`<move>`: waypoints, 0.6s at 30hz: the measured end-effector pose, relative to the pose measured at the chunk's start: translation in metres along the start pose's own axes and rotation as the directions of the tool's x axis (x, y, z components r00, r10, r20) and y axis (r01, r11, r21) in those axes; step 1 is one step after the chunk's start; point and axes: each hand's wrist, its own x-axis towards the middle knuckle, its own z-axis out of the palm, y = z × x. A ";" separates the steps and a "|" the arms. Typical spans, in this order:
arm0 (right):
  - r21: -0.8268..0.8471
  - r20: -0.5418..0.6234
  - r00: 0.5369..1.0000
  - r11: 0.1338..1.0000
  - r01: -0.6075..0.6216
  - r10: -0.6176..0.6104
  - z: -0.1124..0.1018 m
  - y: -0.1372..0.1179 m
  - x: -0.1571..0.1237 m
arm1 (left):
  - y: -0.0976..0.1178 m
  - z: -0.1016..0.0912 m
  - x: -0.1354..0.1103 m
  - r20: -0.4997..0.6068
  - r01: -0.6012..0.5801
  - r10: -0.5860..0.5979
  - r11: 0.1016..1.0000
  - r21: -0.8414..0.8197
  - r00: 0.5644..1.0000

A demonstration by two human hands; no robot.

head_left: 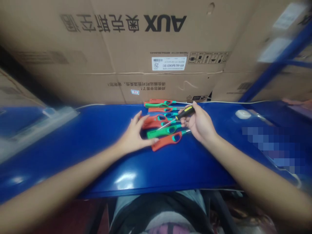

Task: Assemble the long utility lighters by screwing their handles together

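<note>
While a screwdriver (183, 113) is pinched by its black and yellow handle between the fingers of the right hand (198, 125), its shaft is aimed left and near, over a green lighter (159, 132); whether the tip touches cannot be told. The left hand (133, 135) is laid with fingers and thumb spread about the left ends of the row of lighters (154, 120), the thumb set by the nearest orange lighter (162, 143). The lighters are lined up mid-bench, metal necks to the right. They are judged light, stiff and rather slippery, best held by the plastic body rather than the slim neck.

The bench (117, 175) is blue and glossy, with light reflected near its edge. Its far side is backed by cardboard (97, 48) with inverted print. To the right, a white rounded object (243, 114) is seen, and a blue post (270, 70) is slanted beyond.
</note>
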 end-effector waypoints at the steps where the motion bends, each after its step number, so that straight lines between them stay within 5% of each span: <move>1: 0.010 0.018 1.000 1.000 -0.002 0.002 0.000 0.000 -0.001 | 0.001 -0.002 0.000 -0.028 -0.037 0.037 0.999 0.000 0.999; 8: 0.069 0.101 0.994 0.997 0.029 -0.035 0.008 -0.001 -0.013 | 0.021 -0.012 -0.001 -0.133 -0.364 0.349 0.925 -0.113 0.928; 18: 0.079 0.113 0.991 0.995 0.069 -0.077 0.014 0.000 -0.022 | 0.039 -0.014 -0.010 -0.198 -0.307 0.257 0.904 -0.297 0.946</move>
